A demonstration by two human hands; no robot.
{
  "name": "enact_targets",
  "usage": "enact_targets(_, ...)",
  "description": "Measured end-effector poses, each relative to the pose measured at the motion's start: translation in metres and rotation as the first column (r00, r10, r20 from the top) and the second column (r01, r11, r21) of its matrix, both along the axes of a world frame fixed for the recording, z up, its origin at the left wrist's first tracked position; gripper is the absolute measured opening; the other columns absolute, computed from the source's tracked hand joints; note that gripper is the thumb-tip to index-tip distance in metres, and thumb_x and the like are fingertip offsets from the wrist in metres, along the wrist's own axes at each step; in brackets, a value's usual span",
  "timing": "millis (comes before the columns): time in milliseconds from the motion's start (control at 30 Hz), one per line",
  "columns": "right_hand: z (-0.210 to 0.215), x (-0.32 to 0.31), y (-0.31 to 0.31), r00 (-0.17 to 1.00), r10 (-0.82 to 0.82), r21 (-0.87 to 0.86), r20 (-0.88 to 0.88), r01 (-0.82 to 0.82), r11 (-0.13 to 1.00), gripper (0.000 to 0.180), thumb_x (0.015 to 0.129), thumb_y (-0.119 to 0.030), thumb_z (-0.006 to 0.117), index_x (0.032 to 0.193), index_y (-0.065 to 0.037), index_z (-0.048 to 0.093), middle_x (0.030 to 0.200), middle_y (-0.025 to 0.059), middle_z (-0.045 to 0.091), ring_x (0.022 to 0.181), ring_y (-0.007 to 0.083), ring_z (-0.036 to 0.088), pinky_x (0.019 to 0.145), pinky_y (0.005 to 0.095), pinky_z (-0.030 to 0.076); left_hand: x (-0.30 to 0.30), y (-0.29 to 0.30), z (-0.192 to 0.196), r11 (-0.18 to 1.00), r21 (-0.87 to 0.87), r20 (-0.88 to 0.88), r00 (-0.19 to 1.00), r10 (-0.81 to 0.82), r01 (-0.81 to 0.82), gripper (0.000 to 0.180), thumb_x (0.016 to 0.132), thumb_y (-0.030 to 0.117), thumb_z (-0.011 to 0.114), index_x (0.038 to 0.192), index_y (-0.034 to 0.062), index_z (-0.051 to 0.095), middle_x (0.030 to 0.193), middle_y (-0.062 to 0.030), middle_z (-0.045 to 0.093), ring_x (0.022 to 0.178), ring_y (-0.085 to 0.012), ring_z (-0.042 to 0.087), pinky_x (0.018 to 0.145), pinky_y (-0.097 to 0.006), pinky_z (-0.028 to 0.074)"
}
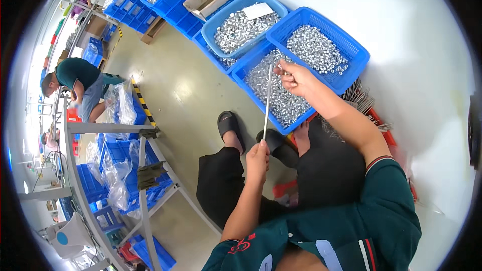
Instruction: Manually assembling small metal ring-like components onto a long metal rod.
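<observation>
My left hand (257, 159) is closed round the lower end of a thin, silvery metal rod (268, 103). The rod rises steeply from that fist, its far end over a blue basket (242, 77) filled with small shiny metal parts (284, 105). Close beside the rod's upper tip is my right hand (295, 78), fingers curled and thumb bent in. Whatever its fingertips hold, if anything, is too small to make out. A second blue basket (351, 45), overlapping the first at the far right, carries more small metal parts (317, 49).
Behind stands a light-blue tub (211, 32) of metal pieces with a white card (258, 10) on top. Thin metal rods (357, 98) lie in a bundle at the right. A metal frame (143, 160) and blue crates are at left, where another person (83, 83) bends over.
</observation>
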State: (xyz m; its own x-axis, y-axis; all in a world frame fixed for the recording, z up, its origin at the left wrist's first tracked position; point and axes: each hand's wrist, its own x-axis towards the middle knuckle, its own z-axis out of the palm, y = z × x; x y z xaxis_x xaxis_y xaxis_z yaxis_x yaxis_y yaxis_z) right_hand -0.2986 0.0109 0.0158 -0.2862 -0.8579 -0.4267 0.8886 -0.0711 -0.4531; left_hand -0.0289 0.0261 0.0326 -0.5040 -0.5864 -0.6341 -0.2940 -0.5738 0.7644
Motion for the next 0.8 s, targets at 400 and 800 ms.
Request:
enact_targets(400, -0.029, 0.004, 0.004, 0.983, -0.183, 0.064, -0.008, 0.183, 0.981, 0.020, 0.087, -0.024, 0.053, 0.083, -0.005, 0.050, 0.075, 0.0079, 0.055, 0.040, 0.0025, 0.033, 0.031, 0.0153, 0.024, 0.006, 0.008, -0.026, 0.992, -0.119, 0.077, 0.997, -0.024, 0.033, 0.034, 0.089, 0.035, 0.046, 0.066, 0.0098, 0.044, 0.048, 0.0078, 0.031, 0.037, -0.0023, 0.024, 0.035, -0.019, 0.017)
enact_targets(800, -0.031, 0.011, 0.004, 0.984, -0.127, -0.063, -0.126, 0.119, 0.991, 0.020, 0.086, -0.024, 0.053, 0.087, -0.005, 0.048, 0.075, 0.0092, 0.056, 0.041, 0.0037, 0.035, 0.031, 0.0169, 0.025, 0.006, 0.012, -0.035, 0.966, -0.239, 0.113, 0.991, -0.069, 0.095, 0.034, 0.089, 0.033, 0.046, 0.065, 0.0094, 0.045, 0.050, 0.0069, 0.034, 0.040, -0.0028, 0.029, 0.036, -0.019, 0.022)
